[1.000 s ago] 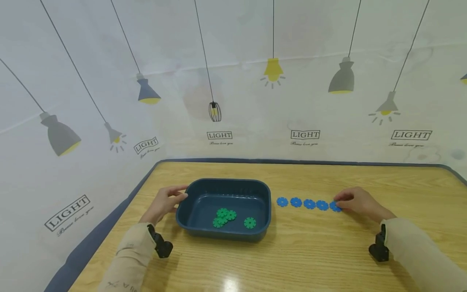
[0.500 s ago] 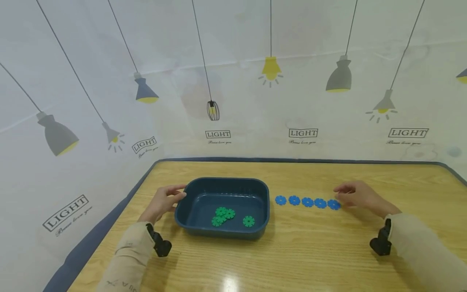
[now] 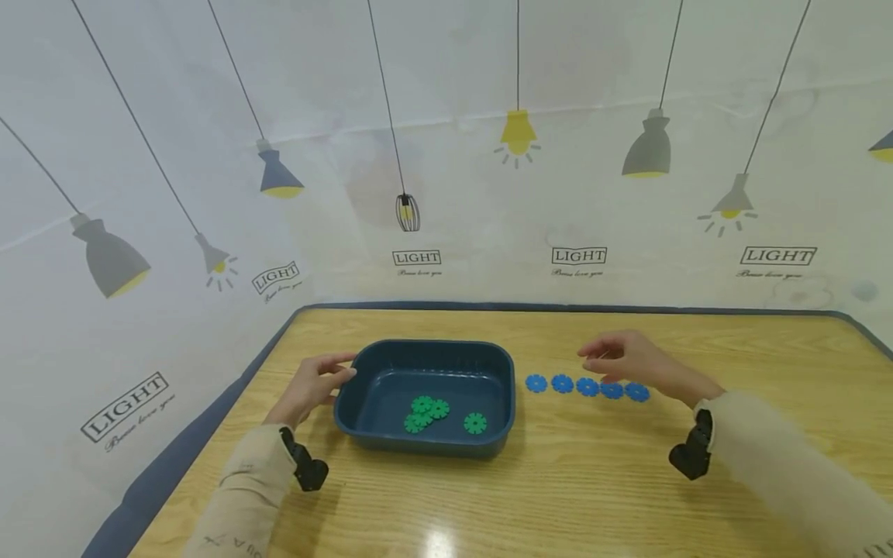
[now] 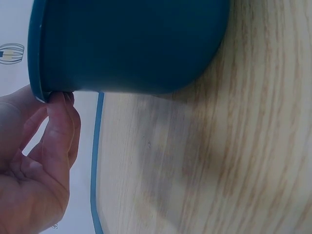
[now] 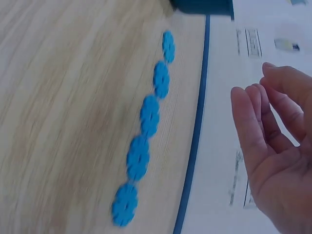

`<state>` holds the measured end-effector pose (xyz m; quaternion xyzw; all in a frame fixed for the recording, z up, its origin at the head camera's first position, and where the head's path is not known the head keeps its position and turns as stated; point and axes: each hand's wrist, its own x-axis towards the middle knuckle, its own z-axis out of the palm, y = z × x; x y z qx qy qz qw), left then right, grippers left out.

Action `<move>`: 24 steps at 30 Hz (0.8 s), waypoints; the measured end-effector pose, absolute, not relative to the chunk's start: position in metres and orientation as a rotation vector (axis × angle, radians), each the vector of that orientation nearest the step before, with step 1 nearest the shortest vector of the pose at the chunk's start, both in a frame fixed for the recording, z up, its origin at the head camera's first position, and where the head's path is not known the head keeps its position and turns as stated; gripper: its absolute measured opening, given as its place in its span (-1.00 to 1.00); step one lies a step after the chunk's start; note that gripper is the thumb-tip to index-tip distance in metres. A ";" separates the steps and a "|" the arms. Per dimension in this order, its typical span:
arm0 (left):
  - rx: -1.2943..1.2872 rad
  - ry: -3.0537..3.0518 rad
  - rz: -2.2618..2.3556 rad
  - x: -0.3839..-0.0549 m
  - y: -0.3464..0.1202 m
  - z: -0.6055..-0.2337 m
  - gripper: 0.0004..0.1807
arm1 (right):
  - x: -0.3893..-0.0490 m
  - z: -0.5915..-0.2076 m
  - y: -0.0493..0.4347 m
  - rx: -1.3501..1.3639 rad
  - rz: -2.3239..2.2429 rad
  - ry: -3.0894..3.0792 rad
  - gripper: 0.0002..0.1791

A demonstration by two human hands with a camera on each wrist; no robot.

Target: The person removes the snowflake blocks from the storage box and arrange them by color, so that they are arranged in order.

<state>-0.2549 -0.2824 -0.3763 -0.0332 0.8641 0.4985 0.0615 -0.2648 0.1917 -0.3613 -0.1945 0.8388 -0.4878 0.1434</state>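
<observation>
A dark blue rectangular tub (image 3: 425, 446) stands on the table, left of the middle in the head view. My left hand (image 3: 312, 387) grips its left end at the rim, with thumb and fingers pinching the edge (image 4: 36, 58) in the left wrist view. Green notched plastic discs (image 3: 476, 423) lie inside, one apart from an overlapping cluster (image 3: 424, 415). To the tub's right, several blue notched discs (image 3: 536, 384) form a row (image 5: 138, 158). Above the row's right half is my right hand (image 3: 638, 360), fingers loosely bent and holding nothing; its fingertips partly overlap one disc in the head view.
The pale wooden table (image 3: 558, 480) has a dark blue strip (image 3: 558, 308) along its back edge. A white wall sheet (image 3: 474, 209) printed with hanging lamps rises behind and at the left. Each wrist carries a black camera mount (image 3: 307, 465).
My right hand has let go of the rightmost blue disc, lifted, and moved left over the row. My left hand and the tub stay in place.
</observation>
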 end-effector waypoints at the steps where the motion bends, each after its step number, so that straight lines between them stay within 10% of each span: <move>1: -0.097 2.614 1.506 -0.255 -0.282 -0.376 -0.55 | -0.265 -0.360 0.186 -0.587 -1.404 2.405 -0.57; 24: -0.115 2.627 1.502 -0.254 -0.282 -0.376 -0.57 | -0.275 -0.341 0.055 -0.966 -1.271 2.312 -0.82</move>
